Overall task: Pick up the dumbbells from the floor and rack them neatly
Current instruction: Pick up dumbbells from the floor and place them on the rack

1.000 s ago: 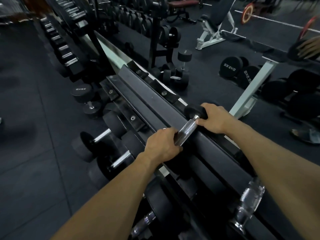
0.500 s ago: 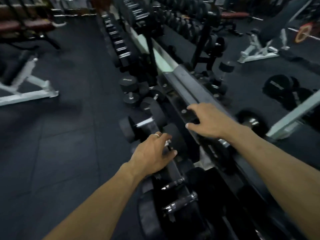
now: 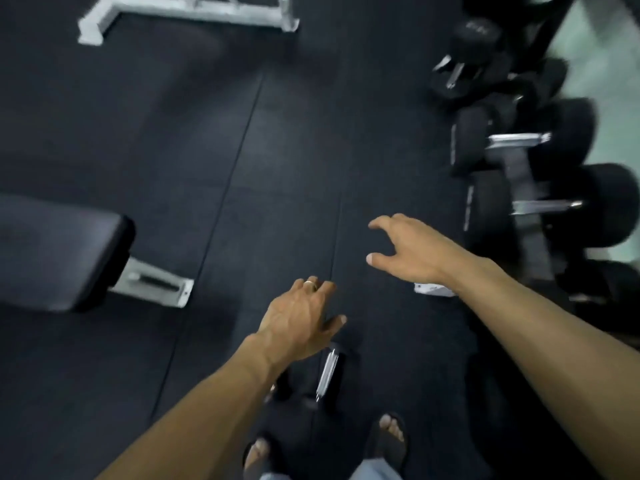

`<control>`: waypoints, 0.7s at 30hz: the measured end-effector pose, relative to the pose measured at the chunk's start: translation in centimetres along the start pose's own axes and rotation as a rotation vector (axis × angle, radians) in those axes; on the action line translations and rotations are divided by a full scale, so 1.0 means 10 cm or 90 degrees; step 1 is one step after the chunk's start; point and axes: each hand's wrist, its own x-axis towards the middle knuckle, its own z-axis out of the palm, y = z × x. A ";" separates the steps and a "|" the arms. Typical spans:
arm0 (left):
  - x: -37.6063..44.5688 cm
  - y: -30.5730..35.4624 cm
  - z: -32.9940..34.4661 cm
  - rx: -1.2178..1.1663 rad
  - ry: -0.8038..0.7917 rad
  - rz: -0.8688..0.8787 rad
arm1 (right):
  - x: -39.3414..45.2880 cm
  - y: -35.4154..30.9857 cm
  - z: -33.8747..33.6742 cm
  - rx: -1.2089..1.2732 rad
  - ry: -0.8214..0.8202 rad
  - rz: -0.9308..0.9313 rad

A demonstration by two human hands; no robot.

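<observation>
A small black dumbbell (image 3: 327, 377) with a chrome handle lies on the dark rubber floor just ahead of my feet. My left hand (image 3: 301, 322) hovers right above its far end, fingers spread, holding nothing. My right hand (image 3: 410, 251) reaches out over bare floor further forward and to the right, fingers apart and empty. Large black dumbbells (image 3: 519, 143) with chrome handles rest on the rack's low tier (image 3: 530, 237) at the right edge.
A black padded bench (image 3: 59, 251) with a white foot stands at the left. A white bench frame (image 3: 187, 8) crosses the top. More dumbbells (image 3: 460, 71) sit at the upper right. My sandalled feet (image 3: 389, 436) are at the bottom. The picture is blurred.
I let go of the dumbbell laid on the rack, and my view swung down and left to the floor. Both hands have come off the rack and are now over the floor, empty.
</observation>
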 end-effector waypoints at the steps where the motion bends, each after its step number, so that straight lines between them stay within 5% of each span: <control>1: -0.08 -0.18 0.18 -0.009 -0.017 -0.017 | 0.10 -0.08 0.24 0.005 -0.021 -0.001; 10: -0.21 -1.09 2.33 -0.110 -0.132 -0.102 | 0.75 0.33 2.63 0.000 -0.196 0.066; 21: 0.23 -1.50 4.54 -0.203 -0.163 -0.175 | 1.62 1.20 4.55 0.006 -0.234 0.084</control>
